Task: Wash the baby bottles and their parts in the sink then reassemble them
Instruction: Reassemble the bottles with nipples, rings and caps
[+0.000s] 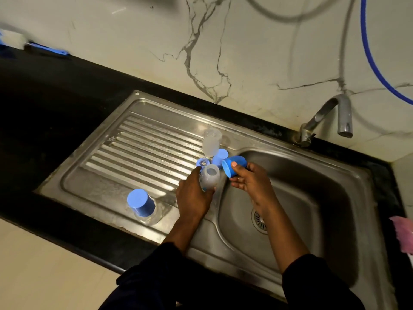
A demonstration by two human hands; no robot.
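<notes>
My left hand (192, 193) grips a clear baby bottle body (209, 179) with its open mouth facing up, at the edge between drainboard and basin. My right hand (248, 179) holds a blue cap (233, 166) on its side just right of that bottle. Behind them on the drainboard stand another clear bottle (211, 140), a second blue cap (220, 156) and a blue ring with a nipple (203, 162). An assembled bottle with a blue cap (141, 205) stands at the drainboard's front left corner.
The steel sink basin (312, 186) with its drain (259, 219) lies to the right, the tap (330, 117) behind it, shut off. The ribbed drainboard (138, 148) lies left. A blue-handled brush (44, 49) rests on the black counter at far left. A pink cloth (404, 233) sits at the right edge.
</notes>
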